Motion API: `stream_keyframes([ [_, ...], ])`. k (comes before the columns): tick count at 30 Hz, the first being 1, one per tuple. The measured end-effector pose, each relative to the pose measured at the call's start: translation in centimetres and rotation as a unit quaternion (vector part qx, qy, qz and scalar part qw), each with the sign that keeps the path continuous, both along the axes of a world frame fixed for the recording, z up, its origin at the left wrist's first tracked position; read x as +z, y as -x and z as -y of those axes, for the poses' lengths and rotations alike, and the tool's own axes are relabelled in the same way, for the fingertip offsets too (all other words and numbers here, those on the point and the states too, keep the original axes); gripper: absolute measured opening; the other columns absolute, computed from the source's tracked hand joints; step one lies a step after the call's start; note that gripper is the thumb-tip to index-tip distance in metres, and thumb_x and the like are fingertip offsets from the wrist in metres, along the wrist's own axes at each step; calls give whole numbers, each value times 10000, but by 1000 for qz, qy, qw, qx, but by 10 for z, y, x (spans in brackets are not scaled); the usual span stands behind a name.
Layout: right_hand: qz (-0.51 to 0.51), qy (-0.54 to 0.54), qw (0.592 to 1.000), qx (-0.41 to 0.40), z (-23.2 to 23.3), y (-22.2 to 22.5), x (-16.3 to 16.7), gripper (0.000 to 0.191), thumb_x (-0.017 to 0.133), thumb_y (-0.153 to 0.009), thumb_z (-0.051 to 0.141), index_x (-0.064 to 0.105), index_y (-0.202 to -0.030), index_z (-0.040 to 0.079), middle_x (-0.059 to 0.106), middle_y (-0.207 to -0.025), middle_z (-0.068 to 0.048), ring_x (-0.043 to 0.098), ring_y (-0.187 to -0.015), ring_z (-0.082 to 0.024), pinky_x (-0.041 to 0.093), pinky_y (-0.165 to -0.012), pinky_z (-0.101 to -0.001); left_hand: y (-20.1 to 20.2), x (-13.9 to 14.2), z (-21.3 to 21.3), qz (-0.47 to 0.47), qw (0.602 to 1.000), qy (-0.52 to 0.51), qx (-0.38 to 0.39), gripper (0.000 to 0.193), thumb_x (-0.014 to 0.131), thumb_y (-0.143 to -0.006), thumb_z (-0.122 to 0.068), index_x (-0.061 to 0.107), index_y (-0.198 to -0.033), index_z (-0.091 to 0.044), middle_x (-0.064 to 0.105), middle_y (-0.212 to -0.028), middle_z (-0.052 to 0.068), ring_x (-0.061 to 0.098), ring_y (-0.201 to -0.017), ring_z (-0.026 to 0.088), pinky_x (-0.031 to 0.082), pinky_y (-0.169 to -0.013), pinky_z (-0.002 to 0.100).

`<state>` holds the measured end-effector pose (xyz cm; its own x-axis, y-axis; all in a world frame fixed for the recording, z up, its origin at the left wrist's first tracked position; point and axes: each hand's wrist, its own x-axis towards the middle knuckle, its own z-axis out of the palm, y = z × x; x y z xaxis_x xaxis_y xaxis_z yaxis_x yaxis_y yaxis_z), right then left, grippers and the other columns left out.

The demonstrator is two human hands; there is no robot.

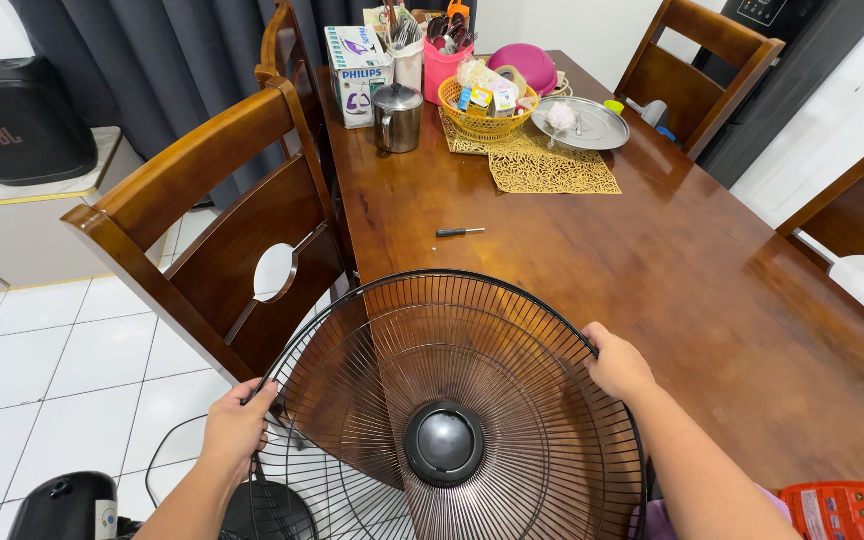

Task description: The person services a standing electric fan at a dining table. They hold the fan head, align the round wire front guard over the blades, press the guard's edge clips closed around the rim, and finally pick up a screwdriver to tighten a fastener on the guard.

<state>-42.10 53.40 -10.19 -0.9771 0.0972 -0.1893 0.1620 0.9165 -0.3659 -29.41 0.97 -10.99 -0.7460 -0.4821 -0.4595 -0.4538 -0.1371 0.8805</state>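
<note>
The left hand (pixel 235 428) is curled around the left rim of a black wire fan grille (pixel 452 410), fingers wrapped over the outer ring. The right hand (pixel 617 365) is closed on the right rim in the same way, thumb on top. The grille sits between both hands, tilted toward the camera, its upper edge over the near edge of the wooden bench (pixel 672 260) and its lower part hanging off in front; a round black hub (pixel 444 443) marks its centre. Below the left hand a dark fan base (pixel 267 510) and a black cord (pixel 167 450) lie on the white tiled floor (pixel 52 370), with another black object (pixel 62 505) at the corner. By the right forearm a red packet (pixel 847 510) lies at the bench edge. Just beyond the grille's top, a small screwdriver (pixel 460 232) lies alone on the bench, apart from the grille. Farther back stand a steel pot (pixel 397 118), a white box (pixel 357 70), a pink holder with utensils (pixel 439 60), a yellow basket (pixel 482 115) on a gold mat (pixel 552 170), a steel plate (pixel 580 122) and a pink bowl (pixel 524 62). A wooden chair (pixel 222 240) stands close at the left of the bench, its back just beside the grille's left rim; other chairs (pixel 692 70) stand at the far and right sides. A black speaker (pixel 17 120) rests on a counter at far left.
</note>
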Motion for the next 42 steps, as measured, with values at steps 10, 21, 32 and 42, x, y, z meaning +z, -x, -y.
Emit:
stream_keyframes([
  [10, -24, 30, 999, 31, -8, 10, -9, 378, 721, -867, 102, 583, -1213, 165, 749, -1096, -110, 696, -1042, -322, 543, -880, -429, 6, -12, 4, 4, 999, -44, 19, 337, 572, -1015, -325, 687, -1121, -26, 443, -707, -17, 346, -539, 99, 296, -464, 280],
  [21, -22, 33, 999, 30, -9, 7, -6, 372, 724, -877, 106, 590, -1220, 160, 754, -1090, -117, 698, -1055, -317, 537, -896, -424, 5, -16, 4, 7, 998, -51, 28, 319, 539, -1025, -319, 696, -1132, -63, 406, -677, 8, 311, -523, 111, 275, -455, 284],
  [32, -16, 50, 998, 20, -13, 6, -11, 367, 722, -882, 95, 582, -1216, 155, 752, -1138, -113, 698, -1077, -306, 540, -911, -411, 10, -12, 5, 18, 998, -61, 18, 328, 546, -1024, -337, 709, -1114, -67, 400, -694, 23, 295, -521, 112, 248, -445, 282],
  [42, -24, 46, 998, 31, -17, 5, -15, 368, 721, -878, 103, 593, -1217, 167, 759, -1097, -109, 707, -1058, -306, 543, -903, -416, 22, -10, 5, 23, 999, -41, 5, 323, 558, -1012, -348, 703, -1120, -81, 498, -733, 3, 383, -548, 108, 321, -477, 274],
])
